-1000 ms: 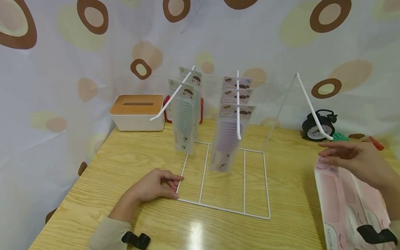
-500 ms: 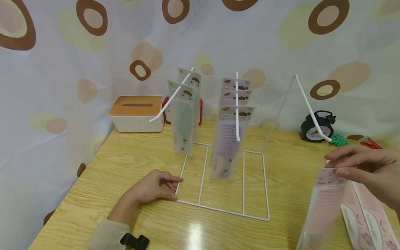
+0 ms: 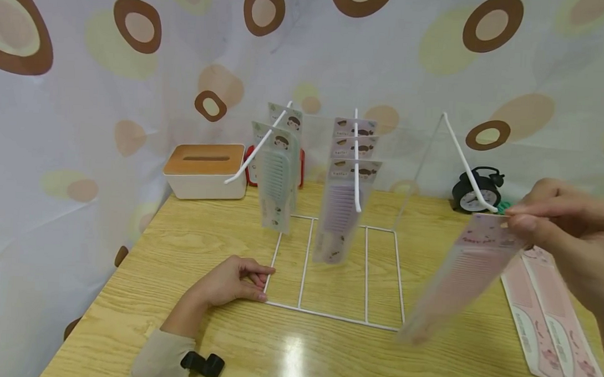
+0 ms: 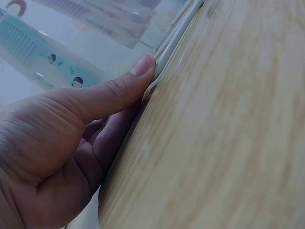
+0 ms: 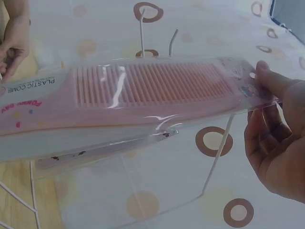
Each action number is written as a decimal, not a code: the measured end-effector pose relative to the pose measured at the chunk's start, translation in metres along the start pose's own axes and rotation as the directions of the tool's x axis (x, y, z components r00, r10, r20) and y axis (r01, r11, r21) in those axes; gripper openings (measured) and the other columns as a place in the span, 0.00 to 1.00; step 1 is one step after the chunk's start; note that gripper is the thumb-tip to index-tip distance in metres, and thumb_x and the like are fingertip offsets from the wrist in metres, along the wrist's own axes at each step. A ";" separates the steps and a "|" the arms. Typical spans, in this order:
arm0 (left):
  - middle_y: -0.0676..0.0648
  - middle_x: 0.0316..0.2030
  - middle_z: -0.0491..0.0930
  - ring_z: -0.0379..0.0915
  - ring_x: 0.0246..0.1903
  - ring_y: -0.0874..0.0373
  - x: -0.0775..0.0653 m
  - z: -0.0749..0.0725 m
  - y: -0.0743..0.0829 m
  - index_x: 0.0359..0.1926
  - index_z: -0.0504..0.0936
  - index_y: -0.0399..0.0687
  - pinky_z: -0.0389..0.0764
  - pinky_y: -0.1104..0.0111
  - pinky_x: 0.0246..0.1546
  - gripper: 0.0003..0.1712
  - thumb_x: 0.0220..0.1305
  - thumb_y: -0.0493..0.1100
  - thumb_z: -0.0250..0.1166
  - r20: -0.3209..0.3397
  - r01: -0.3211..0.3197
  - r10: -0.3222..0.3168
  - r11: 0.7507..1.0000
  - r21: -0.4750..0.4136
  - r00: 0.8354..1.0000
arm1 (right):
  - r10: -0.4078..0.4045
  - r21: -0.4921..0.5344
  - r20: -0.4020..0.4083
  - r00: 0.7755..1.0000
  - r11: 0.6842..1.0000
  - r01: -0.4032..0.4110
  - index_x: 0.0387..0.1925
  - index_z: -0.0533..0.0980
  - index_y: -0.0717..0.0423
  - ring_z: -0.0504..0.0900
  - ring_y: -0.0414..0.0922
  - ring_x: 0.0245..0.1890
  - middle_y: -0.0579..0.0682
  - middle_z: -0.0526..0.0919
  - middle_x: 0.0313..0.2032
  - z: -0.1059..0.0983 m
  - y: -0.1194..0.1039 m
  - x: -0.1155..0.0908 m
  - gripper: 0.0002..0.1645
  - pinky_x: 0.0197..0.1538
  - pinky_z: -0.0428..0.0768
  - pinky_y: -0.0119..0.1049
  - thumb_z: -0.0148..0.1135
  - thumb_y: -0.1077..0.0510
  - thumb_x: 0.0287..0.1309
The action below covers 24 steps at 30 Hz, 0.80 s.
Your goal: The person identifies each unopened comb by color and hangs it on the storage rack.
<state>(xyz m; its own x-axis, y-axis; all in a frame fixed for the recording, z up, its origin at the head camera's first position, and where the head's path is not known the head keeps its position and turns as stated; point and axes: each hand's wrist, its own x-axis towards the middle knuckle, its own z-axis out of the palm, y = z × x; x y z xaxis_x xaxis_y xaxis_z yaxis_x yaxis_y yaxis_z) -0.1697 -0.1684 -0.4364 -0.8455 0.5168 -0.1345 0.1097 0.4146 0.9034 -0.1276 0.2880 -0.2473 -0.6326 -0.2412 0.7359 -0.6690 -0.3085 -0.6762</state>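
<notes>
Pinching the top of the pink comb pack (image 3: 468, 271), the right hand (image 3: 572, 237) is just beside the tip of the right prong (image 3: 465, 163); if they touch, I cannot tell. From this grip the pack's long axis slants down leftward. The left hand (image 3: 234, 280), farther away, holds the wire rack (image 3: 332, 315).

"what sort of place is this?"
"an indoor corner hung with patterned cloth (image 3: 306, 55); whether home or shop, i can't tell."
"what looks homely?"
"the alarm clock (image 3: 476, 193) and slotted wooden-lidded box (image 3: 204, 173) on the wood-grain counter (image 3: 220, 227)."
"and shop-like?"
"the white wire rack (image 3: 306, 262), with packaged combs (image 3: 341, 212) hanging on it."
</notes>
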 end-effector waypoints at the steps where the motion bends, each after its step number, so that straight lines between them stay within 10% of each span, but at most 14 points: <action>1: 0.47 0.39 0.82 0.79 0.41 0.56 0.000 0.000 0.000 0.58 0.82 0.39 0.82 0.72 0.43 0.31 0.53 0.41 0.78 0.000 -0.002 0.002 1.000 0.001 1.000 | 0.007 -0.030 -0.036 0.999 1.000 -0.008 0.35 0.77 0.87 0.70 0.45 0.29 0.58 0.80 0.32 0.001 0.000 0.002 0.06 0.26 0.68 0.31 0.56 0.84 0.56; 17: 0.43 0.40 0.82 0.79 0.41 0.57 -0.003 -0.001 0.000 0.59 0.82 0.37 0.82 0.73 0.43 0.31 0.53 0.41 0.78 0.005 -0.014 0.014 1.000 -0.005 1.000 | 0.142 -0.168 -0.086 0.986 0.974 -0.154 0.35 0.78 0.83 0.70 0.44 0.24 0.55 0.82 0.31 0.009 -0.002 0.019 0.08 0.27 0.63 0.34 0.52 0.84 0.60; 20: 0.43 0.39 0.82 0.79 0.41 0.56 -0.003 -0.001 0.001 0.59 0.82 0.37 0.82 0.73 0.44 0.31 0.53 0.41 0.78 0.004 -0.024 0.024 1.000 0.000 1.000 | 0.251 -0.301 -0.162 0.954 0.908 -0.291 0.37 0.81 0.75 0.71 0.42 0.25 0.49 0.85 0.31 0.006 0.000 0.024 0.08 0.26 0.65 0.32 0.57 0.78 0.62; 24: 0.45 0.39 0.82 0.79 0.41 0.55 -0.002 0.000 0.003 0.59 0.82 0.39 0.82 0.72 0.44 0.31 0.53 0.41 0.78 0.005 -0.026 0.026 1.000 0.015 1.000 | 0.367 -0.511 -0.254 0.895 0.735 -0.446 0.45 0.84 0.63 0.74 0.38 0.27 0.38 0.86 0.32 -0.006 0.005 0.032 0.10 0.27 0.70 0.27 0.61 0.68 0.66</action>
<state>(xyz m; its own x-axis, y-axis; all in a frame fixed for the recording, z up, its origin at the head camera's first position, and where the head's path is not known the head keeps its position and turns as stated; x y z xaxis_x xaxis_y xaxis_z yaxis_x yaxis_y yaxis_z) -0.1675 -0.1678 -0.4332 -0.8397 0.5312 -0.1129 0.1398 0.4123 0.9003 -0.1536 0.2843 -0.2269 -0.9106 -0.0957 0.4020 -0.4087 0.3512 -0.8424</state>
